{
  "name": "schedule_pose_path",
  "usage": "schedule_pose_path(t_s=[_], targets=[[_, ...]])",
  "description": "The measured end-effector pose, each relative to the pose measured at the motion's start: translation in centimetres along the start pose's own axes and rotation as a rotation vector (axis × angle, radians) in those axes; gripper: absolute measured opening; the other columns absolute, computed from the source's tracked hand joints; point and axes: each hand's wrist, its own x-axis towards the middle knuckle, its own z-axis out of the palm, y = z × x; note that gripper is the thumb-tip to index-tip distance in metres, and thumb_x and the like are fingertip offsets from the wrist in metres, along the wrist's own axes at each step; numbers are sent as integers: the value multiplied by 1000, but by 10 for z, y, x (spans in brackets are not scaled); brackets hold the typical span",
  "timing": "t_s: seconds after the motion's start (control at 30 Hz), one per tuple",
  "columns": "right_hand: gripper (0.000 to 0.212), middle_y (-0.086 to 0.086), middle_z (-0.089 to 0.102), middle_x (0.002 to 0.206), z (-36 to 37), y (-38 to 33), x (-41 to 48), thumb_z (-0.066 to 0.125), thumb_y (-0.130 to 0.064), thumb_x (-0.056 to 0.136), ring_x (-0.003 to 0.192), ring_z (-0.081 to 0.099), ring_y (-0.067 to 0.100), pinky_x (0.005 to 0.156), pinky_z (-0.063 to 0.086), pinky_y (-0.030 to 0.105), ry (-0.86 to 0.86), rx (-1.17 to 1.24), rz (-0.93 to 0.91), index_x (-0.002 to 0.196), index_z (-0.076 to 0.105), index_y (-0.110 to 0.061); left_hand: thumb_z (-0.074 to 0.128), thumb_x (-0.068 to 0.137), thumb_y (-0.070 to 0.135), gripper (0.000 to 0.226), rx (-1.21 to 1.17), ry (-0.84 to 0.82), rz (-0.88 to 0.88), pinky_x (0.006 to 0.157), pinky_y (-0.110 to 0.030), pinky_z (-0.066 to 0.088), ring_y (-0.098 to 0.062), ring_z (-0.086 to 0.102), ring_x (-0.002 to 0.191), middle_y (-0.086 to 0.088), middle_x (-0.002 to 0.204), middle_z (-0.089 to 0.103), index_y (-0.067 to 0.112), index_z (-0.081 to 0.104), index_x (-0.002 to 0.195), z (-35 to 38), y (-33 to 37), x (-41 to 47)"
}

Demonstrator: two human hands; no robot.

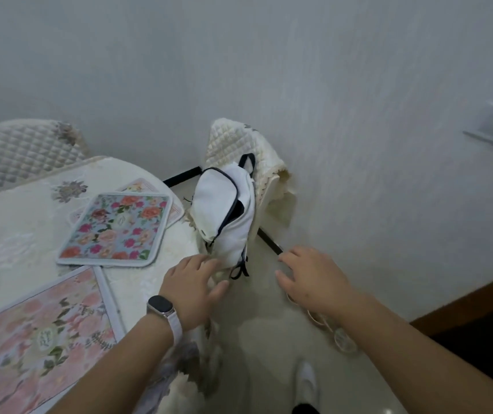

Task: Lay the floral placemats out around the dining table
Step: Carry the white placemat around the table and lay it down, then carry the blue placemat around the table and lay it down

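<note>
Pale textured wall (329, 85) backs a cloth-covered tabletop (15, 234) at left. Pink placemat (39, 330) lies near left, cut off by the frame edge. Blue placemat (117, 231) lies farther in and overlaps a third mat (137, 185), which is mostly hidden. Unzipped white backpack (224, 210) leans on a chair (239, 141). Left hand (191, 288) and right hand (314, 279) hover near it, fingers spread, holding nothing. Judgement: laying is partway, and the next move calls for separating the overlapped mats. Backpack contents are not visible.
</note>
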Motion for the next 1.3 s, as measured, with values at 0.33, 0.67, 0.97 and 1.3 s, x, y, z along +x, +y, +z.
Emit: schedule_pose_path(t_s=[0.33, 0.67, 0.97, 1.3], targets=[[43, -2, 51, 131, -22, 75, 145, 38, -48, 95, 118, 48, 20, 97, 42, 37, -46, -23, -333, 127, 55, -24, 20, 82, 69, 71, 24, 17, -336, 110, -41, 31, -21, 35, 137, 2, 151, 41, 35, 43, 140, -2, 30, 90], [50, 0, 59, 109, -40, 74, 254, 33, -47, 89, 99, 56, 23, 82, 48, 38, -102, 52, -662, 117, 62, -18, 25, 84, 62, 65, 86, 147, -624, 100, -48, 42, -28, 50, 126, -3, 138, 56, 28, 57, 129, -20, 45, 121], [44, -2, 58, 118, -17, 10, 315, 36, -46, 93, 107, 52, 21, 90, 45, 38, -258, 41, -825, 123, 58, -22, 32, 85, 57, 61, 46, 115, -884, 108, -46, 33, -27, 39, 135, -3, 146, 46, 28, 50, 136, -18, 1, 111], [40, -3, 58, 115, 6, -66, 382, 40, -43, 93, 105, 53, 19, 87, 46, 37, -323, -37, -875, 123, 59, -23, 41, 94, 52, 53, -110, 103, -1026, 108, -41, 35, -22, 37, 135, 1, 148, 42, 29, 42, 141, 6, -93, 116]])
